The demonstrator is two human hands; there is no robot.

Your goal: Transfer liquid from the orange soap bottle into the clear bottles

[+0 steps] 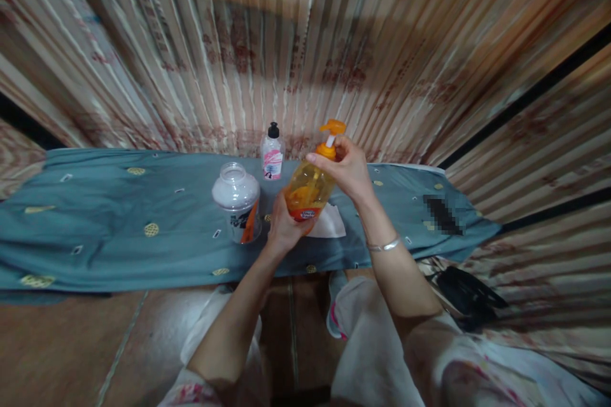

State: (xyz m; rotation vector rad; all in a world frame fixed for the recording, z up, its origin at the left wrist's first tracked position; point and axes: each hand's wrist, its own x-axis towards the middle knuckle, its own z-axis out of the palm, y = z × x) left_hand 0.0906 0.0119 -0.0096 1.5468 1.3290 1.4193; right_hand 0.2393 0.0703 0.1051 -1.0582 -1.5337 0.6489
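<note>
Orange pump bottle (308, 187): my left hand (285, 224) grips its base steady, right hand (347, 168) fingers (319, 159) pinch the collar.

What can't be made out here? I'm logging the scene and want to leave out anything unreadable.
All in the head view:
- Orange pump bottle: label print blurred, partly covered by the left hand; neck wrapped by the right hand.
- Clear jar: label too small to read.
- Small bottle: label too small.
- Pixelated patch on the blue cloth: masked.
- White sheet: mostly behind the bottle.
</note>
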